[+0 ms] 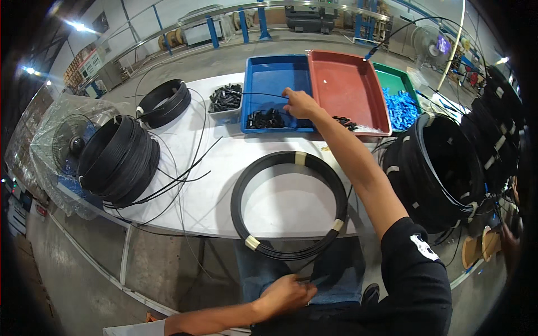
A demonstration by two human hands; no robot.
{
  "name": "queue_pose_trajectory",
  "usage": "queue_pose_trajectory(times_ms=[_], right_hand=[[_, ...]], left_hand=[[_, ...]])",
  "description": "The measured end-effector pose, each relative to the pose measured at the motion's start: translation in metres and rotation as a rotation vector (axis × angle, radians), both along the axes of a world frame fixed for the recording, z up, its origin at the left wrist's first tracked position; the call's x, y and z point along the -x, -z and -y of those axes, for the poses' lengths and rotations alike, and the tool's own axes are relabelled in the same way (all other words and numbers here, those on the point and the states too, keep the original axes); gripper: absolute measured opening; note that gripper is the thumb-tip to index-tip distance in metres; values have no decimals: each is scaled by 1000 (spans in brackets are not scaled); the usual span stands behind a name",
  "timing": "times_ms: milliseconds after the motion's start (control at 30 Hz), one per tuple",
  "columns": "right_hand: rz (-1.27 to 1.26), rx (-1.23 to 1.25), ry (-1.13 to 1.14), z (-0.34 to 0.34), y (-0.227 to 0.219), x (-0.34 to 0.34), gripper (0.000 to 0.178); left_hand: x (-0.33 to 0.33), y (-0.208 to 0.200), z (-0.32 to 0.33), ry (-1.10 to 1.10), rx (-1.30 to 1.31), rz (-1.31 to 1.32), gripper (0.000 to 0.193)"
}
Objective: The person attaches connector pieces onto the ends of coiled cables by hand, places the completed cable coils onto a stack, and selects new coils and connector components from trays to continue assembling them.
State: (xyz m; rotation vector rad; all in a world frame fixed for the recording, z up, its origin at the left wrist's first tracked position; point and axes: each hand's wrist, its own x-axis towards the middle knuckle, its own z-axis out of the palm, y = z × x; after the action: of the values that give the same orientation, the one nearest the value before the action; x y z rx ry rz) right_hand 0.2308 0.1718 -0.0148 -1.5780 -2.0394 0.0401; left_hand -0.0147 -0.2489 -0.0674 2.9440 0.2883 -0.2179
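A coil of black cable (240,196), bound with pale tape, lies at the table's front edge and overhangs my lap. Below its near rim, my left hand (287,293) is closed, with a short piece of cable showing at its fingers. My right arm reaches across the coil. Above the right part of the blue tray (277,67), my right hand (301,105) has its fingers bent together, and a thin black cable (263,94) runs to the fingertips. Small black connector parts (265,119) lie heaped in the tray's near end, just left of that hand.
A red tray (342,78) and a green tray with blue parts (400,109) stand to the right. A white box of black pieces (226,99) sits left. Cable coils (120,159) crowd the left, with more coils (431,168) at right. Loose cable ends (182,176) cross the tabletop.
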Motion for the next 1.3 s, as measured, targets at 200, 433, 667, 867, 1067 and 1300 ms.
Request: queue_pose_trajectory(times_ms=[200,433,667,867,1067,1300], right_hand=[[-230,-79,-164,15,-21,20,18],[-94,-15,-328,60,-19,43,19],[-257,338,-463,115,-2,42,14],[-167,207,-234,144,8,20,13],[-60,247,-137,162,-7,-12,22],[-169,301,-251,130,-13,-30,23]], left_hand=[[28,-33,15,-820,463,650,64],[14,-51,-24,-1459,561,738,69],[39,-67,-74,-1595,250,647,68],[40,-46,-134,-1397,229,654,56],[59,-37,-203,-1018,355,584,48],[47,-49,-267,-709,437,380,43]])
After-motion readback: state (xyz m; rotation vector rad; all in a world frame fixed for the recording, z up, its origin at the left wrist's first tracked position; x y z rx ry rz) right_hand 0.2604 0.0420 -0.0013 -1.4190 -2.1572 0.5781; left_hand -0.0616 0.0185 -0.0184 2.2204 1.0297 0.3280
